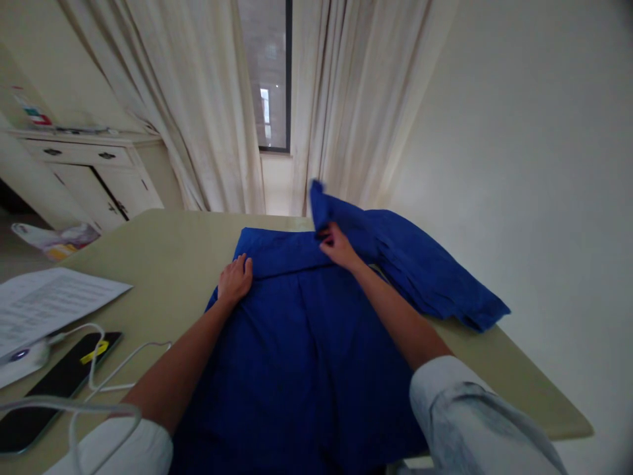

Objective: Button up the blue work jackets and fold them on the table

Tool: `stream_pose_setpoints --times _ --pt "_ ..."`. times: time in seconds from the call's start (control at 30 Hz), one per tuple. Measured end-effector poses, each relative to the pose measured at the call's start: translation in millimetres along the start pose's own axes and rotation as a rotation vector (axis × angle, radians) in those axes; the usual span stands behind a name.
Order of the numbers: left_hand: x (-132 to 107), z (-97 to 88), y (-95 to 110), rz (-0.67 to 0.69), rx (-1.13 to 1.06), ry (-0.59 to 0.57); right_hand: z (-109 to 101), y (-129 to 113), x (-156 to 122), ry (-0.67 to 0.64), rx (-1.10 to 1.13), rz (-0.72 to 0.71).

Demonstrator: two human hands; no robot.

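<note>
A dark blue long-sleeved shirt (pixel 277 343) lies spread on the table, its lower part reaching toward me. My left hand (pixel 235 280) rests flat on the shirt's upper left edge, fingers stretched out. With fingers pinched, my right hand (pixel 337 245) grips the cloth near the top edge and holds up a flap (pixel 320 204), slightly blurred, perhaps the collar. From there a sleeve (pixel 425 270) stretches out to the right, its end near the table's right edge. The left sleeve cannot be made out.
On the pale green table (pixel 173 247), printed paper (pixel 54 303), a black phone (pixel 54 389), a white device (pixel 24 363) and a white cable (pixel 106 389) lie at the left. Curtains (pixel 198 99) hang behind the table; a white cabinet (pixel 93 171) stands far left. A wall (pixel 534 165) borders the right.
</note>
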State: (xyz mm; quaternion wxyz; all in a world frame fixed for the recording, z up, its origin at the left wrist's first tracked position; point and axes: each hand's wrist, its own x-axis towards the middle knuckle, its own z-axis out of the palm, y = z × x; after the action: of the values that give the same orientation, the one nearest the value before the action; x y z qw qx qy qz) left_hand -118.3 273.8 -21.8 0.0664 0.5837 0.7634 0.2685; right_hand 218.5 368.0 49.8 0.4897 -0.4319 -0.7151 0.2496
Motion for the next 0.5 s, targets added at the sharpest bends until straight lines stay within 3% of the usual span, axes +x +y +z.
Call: stream_pose_setpoints --times 0.03,0.07,0.13,0.17,0.23,0.37,0.5 --pt "1.2 -1.4 -3.0 -0.042 -0.081 0.016 24.0 -3.1 -12.6 -0.266 0.029 -0.041" --pt "2.3 -2.8 -5.9 -0.085 -0.152 0.032 42.2 -4.0 -24.7 -0.449 0.048 -0.075" --pt "4.8 -5.2 -10.5 -0.15 -0.241 0.057 59.6 0.6 -42.6 -0.622 0.043 -0.123" --pt "6.5 -6.2 -11.8 -0.161 -0.253 0.059 59.1 5.4 -46.8 -0.601 0.02 -0.13" --pt "12.0 -7.7 -11.3 -0.144 -0.219 0.037 43.6 17.9 -46.3 -0.438 -0.073 -0.112" --pt "31.2 -10.2 -2.5 -0.149 -0.063 0.007 -13.1 45.2 -33.3 -0.086 -0.4 0.029" --pt "52.9 -8.7 0.8 -0.154 0.039 -0.083 -53.2 71.4 -40.0 -0.02 -0.612 0.255"
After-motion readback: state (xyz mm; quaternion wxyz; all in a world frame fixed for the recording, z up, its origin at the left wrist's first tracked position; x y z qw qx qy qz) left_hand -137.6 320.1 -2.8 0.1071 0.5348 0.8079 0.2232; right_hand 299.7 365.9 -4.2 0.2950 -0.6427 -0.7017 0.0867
